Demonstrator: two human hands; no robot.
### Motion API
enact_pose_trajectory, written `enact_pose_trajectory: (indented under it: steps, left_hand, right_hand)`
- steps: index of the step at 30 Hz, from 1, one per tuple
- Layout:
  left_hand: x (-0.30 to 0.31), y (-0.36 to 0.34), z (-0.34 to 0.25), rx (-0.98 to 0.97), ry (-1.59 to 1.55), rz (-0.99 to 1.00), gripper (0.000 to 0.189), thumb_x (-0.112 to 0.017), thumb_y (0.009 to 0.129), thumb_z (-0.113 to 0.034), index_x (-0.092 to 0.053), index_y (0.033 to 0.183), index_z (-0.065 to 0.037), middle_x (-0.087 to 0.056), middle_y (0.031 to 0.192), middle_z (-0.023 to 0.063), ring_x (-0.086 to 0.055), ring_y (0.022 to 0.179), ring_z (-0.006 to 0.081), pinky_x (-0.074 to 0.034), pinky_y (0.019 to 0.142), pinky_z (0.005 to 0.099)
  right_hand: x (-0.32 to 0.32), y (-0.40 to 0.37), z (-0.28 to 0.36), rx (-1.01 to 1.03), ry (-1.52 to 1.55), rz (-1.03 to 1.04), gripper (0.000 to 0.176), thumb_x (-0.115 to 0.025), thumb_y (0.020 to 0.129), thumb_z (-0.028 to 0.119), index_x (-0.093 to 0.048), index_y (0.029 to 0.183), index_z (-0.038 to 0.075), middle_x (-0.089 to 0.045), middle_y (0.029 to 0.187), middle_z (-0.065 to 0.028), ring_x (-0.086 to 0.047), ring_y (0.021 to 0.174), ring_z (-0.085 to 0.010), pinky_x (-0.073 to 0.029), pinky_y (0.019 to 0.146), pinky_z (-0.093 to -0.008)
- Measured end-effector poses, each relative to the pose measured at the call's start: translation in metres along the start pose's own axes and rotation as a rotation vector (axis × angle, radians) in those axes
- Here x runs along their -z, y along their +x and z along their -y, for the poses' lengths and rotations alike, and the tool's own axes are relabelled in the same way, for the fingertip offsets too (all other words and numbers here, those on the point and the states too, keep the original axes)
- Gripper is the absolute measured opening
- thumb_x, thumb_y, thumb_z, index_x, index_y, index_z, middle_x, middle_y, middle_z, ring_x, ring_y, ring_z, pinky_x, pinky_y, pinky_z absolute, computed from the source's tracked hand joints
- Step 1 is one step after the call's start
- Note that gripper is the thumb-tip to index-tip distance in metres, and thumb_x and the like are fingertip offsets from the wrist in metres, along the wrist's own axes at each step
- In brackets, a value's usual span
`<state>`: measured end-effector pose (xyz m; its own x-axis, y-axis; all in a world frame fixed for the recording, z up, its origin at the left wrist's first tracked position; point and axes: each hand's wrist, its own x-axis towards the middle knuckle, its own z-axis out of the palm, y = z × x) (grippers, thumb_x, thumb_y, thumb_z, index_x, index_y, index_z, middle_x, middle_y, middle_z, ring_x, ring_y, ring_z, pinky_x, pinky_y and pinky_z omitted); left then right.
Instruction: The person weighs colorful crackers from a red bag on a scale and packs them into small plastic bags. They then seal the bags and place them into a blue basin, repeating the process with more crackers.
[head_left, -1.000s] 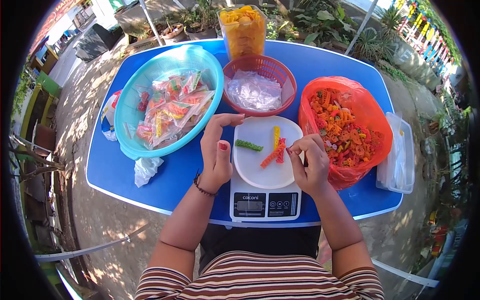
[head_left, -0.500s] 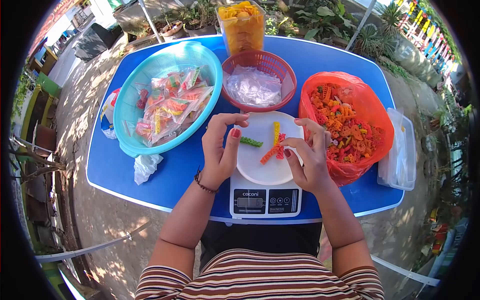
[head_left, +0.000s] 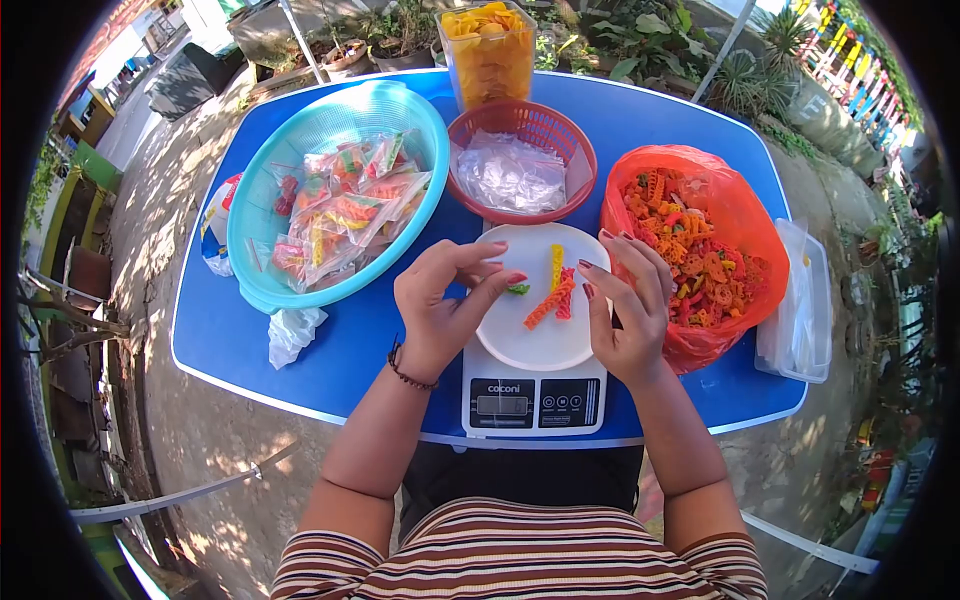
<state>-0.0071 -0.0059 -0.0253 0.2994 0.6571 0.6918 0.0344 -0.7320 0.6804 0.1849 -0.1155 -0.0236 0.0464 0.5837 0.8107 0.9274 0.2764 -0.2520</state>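
The left hand (head_left: 440,312) reaches over the left edge of the white plate (head_left: 540,345), fingers curled and a little apart. Its thumb tip covers most of a green snack piece (head_left: 519,290), so only a small end shows. I cannot tell whether the hand is pinching the piece or only touching it. The right hand (head_left: 625,315) hovers over the plate's right edge with its fingers spread and nothing seen in them. In the middle of the plate lie a yellow piece (head_left: 555,264), an orange piece (head_left: 543,308) and a red piece (head_left: 566,300), the last two touching. The plate sits on a kitchen scale (head_left: 533,402) whose display is too small to read. Right of the plate, an open red bag (head_left: 735,215) holds mixed coloured snacks, and the right hand hides its near left side. Further right is a clear plastic box (head_left: 800,300) with contents that are hard to make out. Behind the plate stands a red basket (head_left: 560,130) of empty clear bags (head_left: 510,175). Behind that is a clear tub of yellow crisps (head_left: 487,55), its top at the picture's edge. Left of the plate, a teal basin (head_left: 300,140) holds filled packets (head_left: 340,215) and partly covers a white bag (head_left: 215,235). A crumpled bag (head_left: 290,335) lies near it on the blue table (head_left: 350,345).
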Motion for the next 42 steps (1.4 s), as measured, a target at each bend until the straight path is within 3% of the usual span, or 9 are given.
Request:
enact_pose_trajectory:
  steps: [4,7,11,21,24,27,33,36,42]
  left_hand:
    - [0.018,-0.005,0.005,0.128,0.025,0.228,0.019,-0.072,0.091,-0.003,-0.068,0.109,0.001,-0.065,0.119,0.0160,-0.069,0.097,0.0179,-0.057,0.073,0.0244]
    - [0.001,0.006,0.005,-0.117,0.096,0.074,0.035,-0.071,0.092,-0.011,-0.062,0.125,-0.002,-0.064,0.127,0.0188,-0.063,0.120,0.0277,-0.055,0.089,0.0321]
    - [0.007,0.004,0.005,-0.084,0.109,0.128,0.040,-0.069,0.091,-0.016,-0.062,0.128,0.000,-0.062,0.134,0.0204,-0.058,0.127,0.0359,-0.043,0.110,0.0436]
    - [0.012,0.008,0.013,-0.053,0.082,0.194,0.056,-0.060,0.097,-0.032,-0.052,0.142,0.000,-0.049,0.148,0.0222,-0.042,0.140,0.0442,-0.033,0.116,0.0485]
    - [0.009,0.005,0.016,-0.037,0.083,0.150,0.054,-0.060,0.097,-0.032,-0.053,0.140,0.000,-0.048,0.148,0.0233,-0.045,0.137,0.0429,-0.036,0.114,0.0477]
    - [0.011,0.004,0.009,0.027,0.021,0.148,0.053,-0.060,0.097,-0.031,-0.054,0.139,0.000,-0.053,0.141,0.0234,-0.057,0.122,0.0366,-0.048,0.100,0.0419]
    - [0.009,-0.007,0.010,0.252,-0.415,0.092,0.056,-0.049,0.104,-0.046,-0.063,0.125,0.005,-0.071,0.100,0.0114,-0.067,0.080,0.0147,-0.050,0.071,0.0247]
    - [0.011,-0.008,0.013,0.330,-0.539,0.133,0.074,-0.031,0.107,-0.057,-0.063,0.123,0.008,-0.073,0.105,0.0140,-0.070,0.087,0.0152,-0.054,0.078,0.0273]
    - [0.006,-0.002,0.001,0.499,-0.660,0.098,0.026,-0.064,0.101,-0.018,-0.066,0.116,0.002,-0.075,0.104,0.0146,-0.073,0.090,0.0173,-0.055,0.079,0.0277]
  right_hand:
    - [0.000,0.002,0.004,0.040,0.019,0.107,0.025,-0.069,0.077,0.001,-0.072,0.101,0.010,-0.068,0.124,-0.0074,-0.060,0.117,-0.0301,-0.041,0.099,-0.0430]
    - [-0.003,0.017,0.010,0.039,0.044,0.198,0.024,-0.070,0.076,0.003,-0.072,0.099,0.010,-0.069,0.120,-0.0079,-0.060,0.117,-0.0289,-0.041,0.098,-0.0427]
    - [-0.022,0.039,0.006,-0.006,0.153,0.247,0.023,-0.072,0.078,0.007,-0.071,0.101,0.008,-0.069,0.115,-0.0092,-0.061,0.116,-0.0274,-0.041,0.097,-0.0425]
    - [-0.084,0.081,0.009,-0.224,0.102,0.517,0.026,-0.068,0.087,0.022,-0.070,0.105,0.003,-0.070,0.111,-0.0139,-0.062,0.115,-0.0308,-0.040,0.102,-0.0456]
    - [-0.077,0.085,0.015,-0.298,0.091,0.611,0.027,-0.068,0.087,0.019,-0.071,0.108,0.003,-0.070,0.115,-0.0139,-0.062,0.116,-0.0304,-0.039,0.104,-0.0443]
    - [-0.073,0.072,0.011,-0.149,0.145,0.271,0.029,-0.068,0.085,0.015,-0.072,0.111,0.003,-0.070,0.120,-0.0127,-0.062,0.118,-0.0305,-0.039,0.105,-0.0440]
    - [-0.018,0.061,0.032,0.167,0.216,0.207,0.030,-0.068,0.080,0.009,-0.074,0.109,0.004,-0.071,0.120,-0.0067,-0.063,0.117,-0.0249,-0.039,0.103,-0.0421]
    - [-0.007,0.041,0.040,0.284,0.123,0.268,0.031,-0.068,0.078,0.008,-0.075,0.108,0.005,-0.070,0.121,-0.0054,-0.063,0.118,-0.0212,-0.039,0.104,-0.0427]
    - [-0.002,0.013,0.038,0.280,0.053,0.250,0.027,-0.066,0.078,0.006,-0.077,0.103,0.008,-0.072,0.119,-0.0034,-0.063,0.117,-0.0204,-0.038,0.103,-0.0427]
